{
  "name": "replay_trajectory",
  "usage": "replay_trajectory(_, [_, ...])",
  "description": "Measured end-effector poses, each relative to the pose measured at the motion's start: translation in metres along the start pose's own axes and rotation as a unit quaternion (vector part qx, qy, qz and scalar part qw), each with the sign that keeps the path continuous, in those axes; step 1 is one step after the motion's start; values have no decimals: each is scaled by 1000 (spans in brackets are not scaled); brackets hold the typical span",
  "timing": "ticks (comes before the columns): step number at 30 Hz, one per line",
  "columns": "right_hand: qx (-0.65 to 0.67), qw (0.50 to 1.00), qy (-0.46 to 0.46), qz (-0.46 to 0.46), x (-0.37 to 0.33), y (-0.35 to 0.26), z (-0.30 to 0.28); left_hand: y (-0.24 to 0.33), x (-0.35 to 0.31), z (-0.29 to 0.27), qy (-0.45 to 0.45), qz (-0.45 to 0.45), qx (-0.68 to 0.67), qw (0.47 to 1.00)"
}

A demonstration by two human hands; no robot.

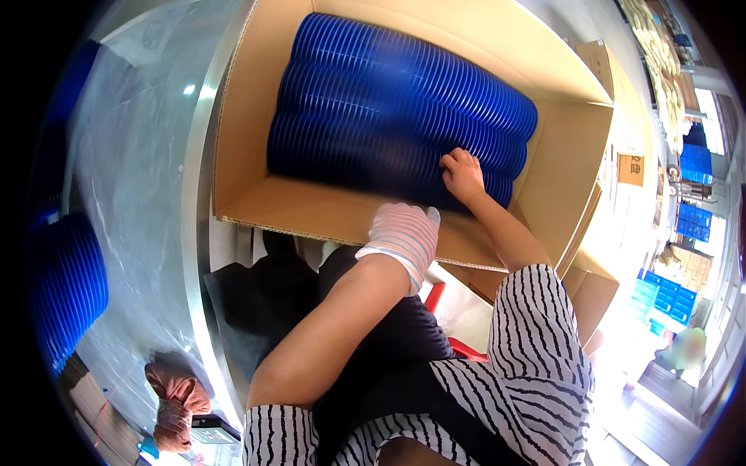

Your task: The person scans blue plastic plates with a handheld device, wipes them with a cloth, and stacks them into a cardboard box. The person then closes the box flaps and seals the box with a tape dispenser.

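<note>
A large open cardboard box (404, 210) stands in front of me. Inside it, blue round plastic discs (373, 101) stand on edge, packed side by side in long rows. My left hand (398, 239), in a pink-and-grey striped glove, lies over the near rim of the box with its fingers curled over the cardboard. My right hand (464, 175) is bare and reaches in over the right part of the nearest row. Its fingers are bent in against the discs, and the fingertips are partly hidden among them.
On the left is a metal-edged table (140, 210) with a clear sheet over it, bearing more blue discs (70, 287) and a brown cloth bundle (175, 404). Other cartons (594, 291) stand at the right. Red legs (466, 349) show below the box, and blue bins (664, 299) stand farther off.
</note>
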State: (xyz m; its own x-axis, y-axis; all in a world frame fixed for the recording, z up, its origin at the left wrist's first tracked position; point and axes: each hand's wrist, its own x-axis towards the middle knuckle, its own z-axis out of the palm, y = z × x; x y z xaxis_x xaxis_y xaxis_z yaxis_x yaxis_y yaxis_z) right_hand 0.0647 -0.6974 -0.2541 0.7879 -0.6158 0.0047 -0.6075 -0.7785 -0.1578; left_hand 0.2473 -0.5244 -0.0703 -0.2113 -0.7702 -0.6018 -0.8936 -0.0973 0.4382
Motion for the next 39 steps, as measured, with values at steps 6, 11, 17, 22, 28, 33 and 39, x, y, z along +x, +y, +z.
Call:
replay_trajectory(6, [-6, 997, -3, 79, 7, -18, 0, -4, -1, 5, 1, 8, 2, 1000])
replay_trajectory(11, [-7, 998, 26, 54, 7, -25, 4, -2, -5, 6, 11, 1, 19, 1000])
replay_trajectory(17, [6, 999, 40, -3, 6, -24, 4, -2, -8, 6, 11, 3, 8, 1000])
replay_trajectory(22, [6, 999, 29, 34, 10, -32, 0, -2, -9, 9, 22, -3, 11, 1000])
replay_trajectory(28, [14, 999, 31, 25, 14, -42, 1, -1, -11, 2, 5, 0, 15, 1000])
replay_trajectory(33, [34, 998, 56, -25, 15, -41, 9, 0, -10, 7, 31, -4, 15, 999])
replay_trajectory(39, [37, 999, 32, 12, 24, -47, 3, -3, -7, 10, 20, -12, 3, 1000])
